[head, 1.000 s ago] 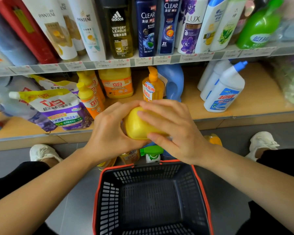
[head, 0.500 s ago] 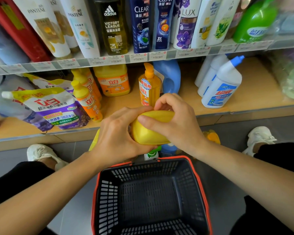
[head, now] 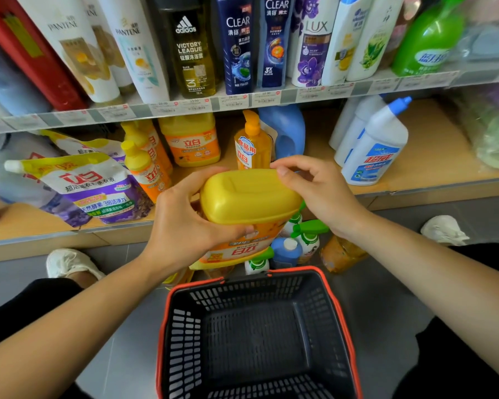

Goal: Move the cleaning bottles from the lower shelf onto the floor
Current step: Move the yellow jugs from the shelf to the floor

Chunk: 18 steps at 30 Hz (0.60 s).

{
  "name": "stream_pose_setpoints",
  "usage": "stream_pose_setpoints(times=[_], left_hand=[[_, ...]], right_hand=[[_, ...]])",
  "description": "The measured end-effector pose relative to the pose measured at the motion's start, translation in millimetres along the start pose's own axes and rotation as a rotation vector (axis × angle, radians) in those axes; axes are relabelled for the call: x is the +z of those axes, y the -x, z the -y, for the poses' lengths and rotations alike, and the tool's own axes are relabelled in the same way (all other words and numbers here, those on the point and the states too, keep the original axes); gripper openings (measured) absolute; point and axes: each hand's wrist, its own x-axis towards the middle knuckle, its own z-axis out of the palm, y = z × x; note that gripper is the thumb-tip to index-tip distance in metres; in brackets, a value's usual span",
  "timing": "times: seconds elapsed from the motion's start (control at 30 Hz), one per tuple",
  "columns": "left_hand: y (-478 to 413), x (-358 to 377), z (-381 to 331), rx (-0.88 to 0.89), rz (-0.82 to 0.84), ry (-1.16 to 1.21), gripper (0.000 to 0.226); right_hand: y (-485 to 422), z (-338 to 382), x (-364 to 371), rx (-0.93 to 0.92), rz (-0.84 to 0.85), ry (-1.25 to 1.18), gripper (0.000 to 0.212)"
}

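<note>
Your left grip [head: 185,226] wraps closed around the side of the yellow detergent bottle [head: 248,208], which is turned bottom-up toward you, held in the air in front of the lower shelf [head: 432,156] and above the floor [head: 386,298]. Your right grip [head: 320,194] pinches the bottle's far upper edge with curled fingertips. Just below your hands, green-capped spray bottles [head: 308,234] and a blue bottle [head: 285,251] stand on the floor, beside the black basket [head: 254,335].

Grey tiled floor [head: 127,335], wooden lower shelf [head: 432,156], price-tag rail [head: 185,106] above, bright light.
</note>
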Motion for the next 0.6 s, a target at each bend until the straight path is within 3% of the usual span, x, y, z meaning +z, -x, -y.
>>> stream_pose_setpoints(times=[0.13,0.27,0.33,0.47,0.6], left_hand=[[-2,-3,3,-0.04,-0.028,0.038,0.088],[-9,-7,10,-0.143,-0.111,0.158,0.088],[-12,-11,14,-0.186,-0.153,0.234,0.087],[-16,-17,19,-0.245,-0.221,0.356,0.088],[-17,-22,18,-0.305,-0.265,0.508,0.081]], right_hand=[[-4,-10,-3,-0.009,-0.02,-0.053,0.023],[4,-25,3,0.093,0.002,-0.103,0.031],[10,-37,9,0.179,0.07,-0.042,0.029],[25,-55,21,0.406,0.206,-0.033,0.051],[46,-65,45,0.682,0.323,-0.222,0.033]])
